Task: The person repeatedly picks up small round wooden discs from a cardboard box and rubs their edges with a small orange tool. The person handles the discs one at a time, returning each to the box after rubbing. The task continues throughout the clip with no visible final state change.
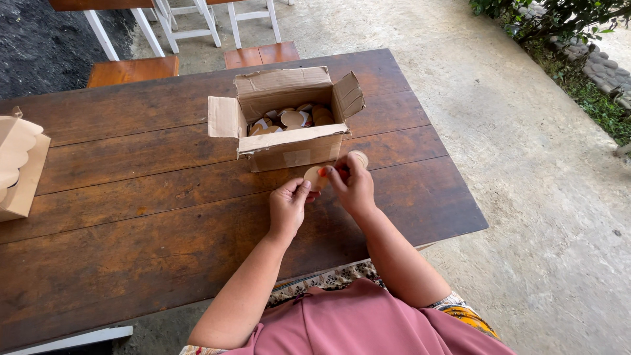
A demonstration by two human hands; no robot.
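Observation:
An open cardboard box (pixel 289 148) stands on the dark wooden table (pixel 131 197), holding several round tan and white discs (pixel 292 119). Just in front of the box, my left hand (pixel 288 207) pinches a round tan disc (pixel 313 176) by its lower edge. My right hand (pixel 352 184) meets it from the right, fingers on the same disc, and a second round disc (pixel 359 157) shows above its knuckles. Both hands hover just above the tabletop, close together.
A folded cardboard piece with scalloped edges (pixel 18 164) lies at the table's left edge. Two wooden stools (pixel 131 70) with white legs stand behind the table. The table's right edge drops to a concrete floor (pixel 526 164), with plants (pixel 565 20) at the far right.

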